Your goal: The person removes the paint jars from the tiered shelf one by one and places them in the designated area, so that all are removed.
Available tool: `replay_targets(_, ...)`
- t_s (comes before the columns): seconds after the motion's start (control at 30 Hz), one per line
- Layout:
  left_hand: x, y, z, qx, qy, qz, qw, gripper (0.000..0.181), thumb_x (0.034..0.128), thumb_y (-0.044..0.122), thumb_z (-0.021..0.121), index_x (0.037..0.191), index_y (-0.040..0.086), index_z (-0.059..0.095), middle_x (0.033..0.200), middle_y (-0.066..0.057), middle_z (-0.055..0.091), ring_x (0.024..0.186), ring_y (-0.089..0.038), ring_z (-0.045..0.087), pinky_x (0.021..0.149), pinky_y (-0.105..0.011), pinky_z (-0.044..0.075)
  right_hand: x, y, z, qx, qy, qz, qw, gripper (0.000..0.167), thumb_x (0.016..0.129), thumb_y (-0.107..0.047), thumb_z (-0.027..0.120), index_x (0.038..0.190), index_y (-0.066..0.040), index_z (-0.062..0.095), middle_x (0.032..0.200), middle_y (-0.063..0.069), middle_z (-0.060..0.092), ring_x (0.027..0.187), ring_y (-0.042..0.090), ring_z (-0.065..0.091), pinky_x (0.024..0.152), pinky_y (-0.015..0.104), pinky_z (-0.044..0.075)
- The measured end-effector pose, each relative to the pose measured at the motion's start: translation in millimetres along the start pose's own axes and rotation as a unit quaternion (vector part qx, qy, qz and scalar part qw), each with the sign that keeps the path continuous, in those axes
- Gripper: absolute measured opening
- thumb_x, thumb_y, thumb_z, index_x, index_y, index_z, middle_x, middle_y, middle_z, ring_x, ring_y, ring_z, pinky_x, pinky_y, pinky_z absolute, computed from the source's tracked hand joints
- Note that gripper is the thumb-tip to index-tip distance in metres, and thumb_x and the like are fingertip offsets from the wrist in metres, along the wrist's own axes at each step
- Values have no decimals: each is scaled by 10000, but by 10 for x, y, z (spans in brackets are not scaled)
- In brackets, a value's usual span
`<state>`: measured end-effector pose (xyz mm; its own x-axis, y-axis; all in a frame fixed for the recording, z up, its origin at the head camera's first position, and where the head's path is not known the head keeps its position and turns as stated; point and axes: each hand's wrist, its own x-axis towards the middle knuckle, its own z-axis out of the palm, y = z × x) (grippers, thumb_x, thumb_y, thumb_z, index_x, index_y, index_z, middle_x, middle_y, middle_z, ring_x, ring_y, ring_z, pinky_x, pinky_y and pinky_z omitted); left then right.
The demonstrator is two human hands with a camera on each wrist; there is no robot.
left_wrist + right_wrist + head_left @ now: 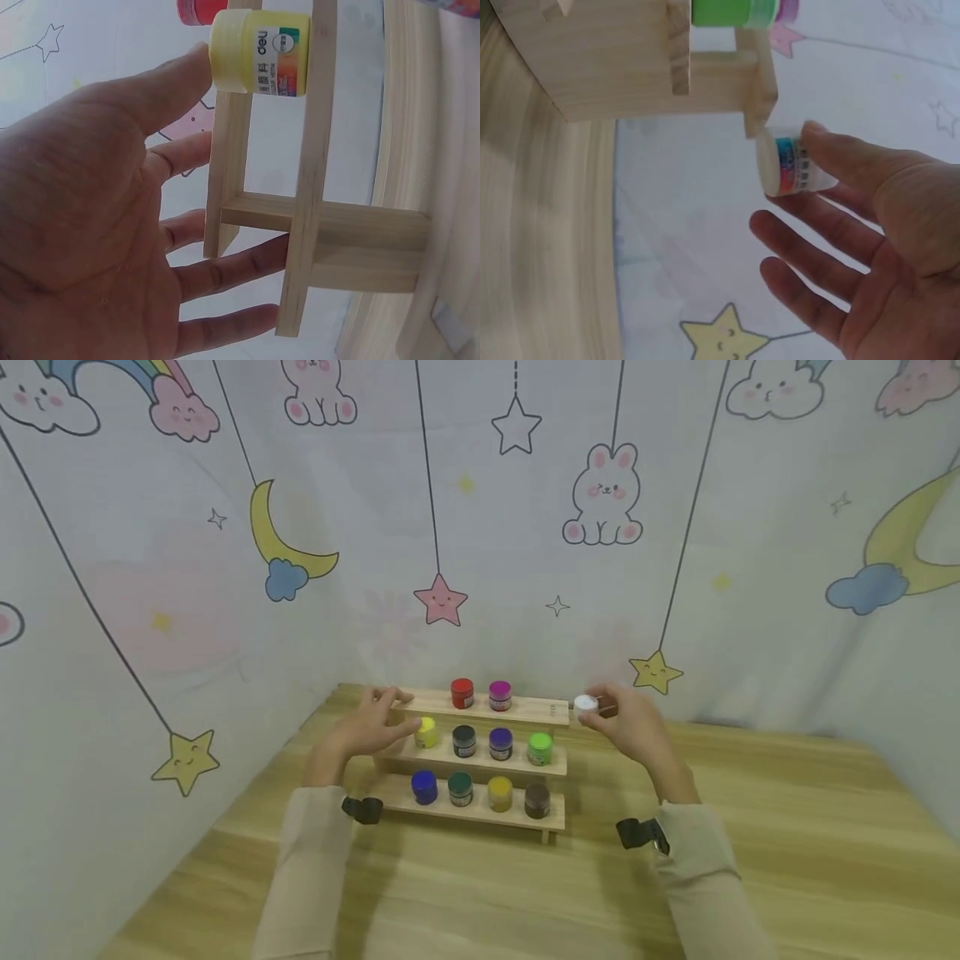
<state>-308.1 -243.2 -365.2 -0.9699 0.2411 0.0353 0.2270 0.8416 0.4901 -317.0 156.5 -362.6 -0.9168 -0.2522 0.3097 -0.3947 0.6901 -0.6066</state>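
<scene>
A three-tier wooden rack point(480, 814) stands on the table with small paint jars on its steps. At its left end is my left hand point(369, 727), fingers stretched out by the upper tiers. The thumb tip lies at the yellow paint jar point(259, 52) on the middle tier; whether it touches is hard to tell. Between thumb and fingers, my right hand point(626, 722) pinches a white paint jar point(791, 163). That jar is just off the right end of the top tier, its lid upward in the head view.
Red point(462, 692) and magenta point(500, 696) jars sit on the top tier. The middle tier also has black, purple and light green point(539, 748) jars. Blue point(424, 787), dark green, ochre and brown point(537, 800) ones line the bottom. A patterned curtain point(517, 543) hangs behind.
</scene>
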Motion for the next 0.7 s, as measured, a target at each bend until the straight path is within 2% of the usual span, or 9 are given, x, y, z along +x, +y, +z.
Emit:
replay_targets(0.2,-24,32,-15,-93,-125,-136,9998,699,969,534,574,1464,73,399,1478,-268,230,1272,-483,423,992,-644,403,-26,161,-77,101,-304,185,9993,377,932,-191,732,1232,10,624,1126,204,689,1032,391,667,871,528,527)
replay_targets(0.33,-30,-3,-50,-103,-172,-158,9997,723,957,556,583,1483,97,394,1497,-261,216,1286,-482,411,995,-643,399,-14,290,-65,293,-550,154,9979,391,929,-204,738,1230,20,628,1124,199,694,1035,391,665,860,515,534)
replay_targets(0.43,-23,-92,-53,-350,-175,48,9992,700,951,493,640,1495,126,398,1480,-238,233,1238,-444,437,963,-595,438,-12,391,-68,468,-792,11,9958,395,935,-209,731,1236,26,626,1120,192,693,1034,383,662,849,507,536)
replay_targets(0.53,-32,-222,-43,-656,-146,399,9969,668,951,363,692,1511,145,402,1488,-229,227,1197,-409,461,920,-527,472,-22,458,-70,697,-1020,-78,9923,391,935,-194,730,1235,30,620,1127,192,687,1057,383,651,856,509,531)
replay_targets(0.63,-52,-340,-47,-843,-134,657,9942,659,951,246,706,1527,151,401,1563,-236,156,1227,-415,462,915,-502,489,-34,510,-61,847,-1225,-102,9888,397,922,-176,743,1233,39,623,1128,188,690,1071,368,649,867,491,530)
replay_targets(0.7,-65,-395,-55,-889,-139,724,9933,657,954,197,699,1534,157,395,1605,-243,80,1247,-437,460,918,-513,495,-38,549,-49,883,-1383,-39,9864,403,918,-166,747,1239,45,623,1123,187,693,1066,353,651,868,475,531)
